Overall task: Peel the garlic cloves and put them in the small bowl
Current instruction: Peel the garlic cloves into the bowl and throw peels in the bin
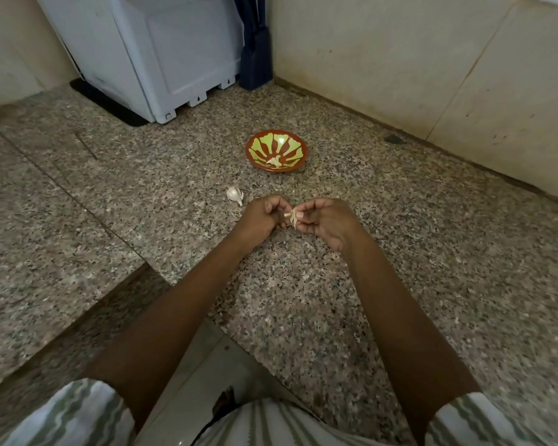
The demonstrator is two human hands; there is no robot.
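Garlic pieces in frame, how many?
3: one clove pinched between left hand and right hand; one piece on the counter by the left hand; one pale piece in the bowl. Hands may hide more.

No readable text, brand, label or number anywhere. Only marks: two small dark arrow-like symbols on lower feet of white appliance [161,59], upper centre of frame; too small to make out further.

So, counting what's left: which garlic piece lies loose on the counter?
The white clove just left of the left hand, untouched. That hand and the right hand pinch the second clove; a pale piece sits in the bowl.
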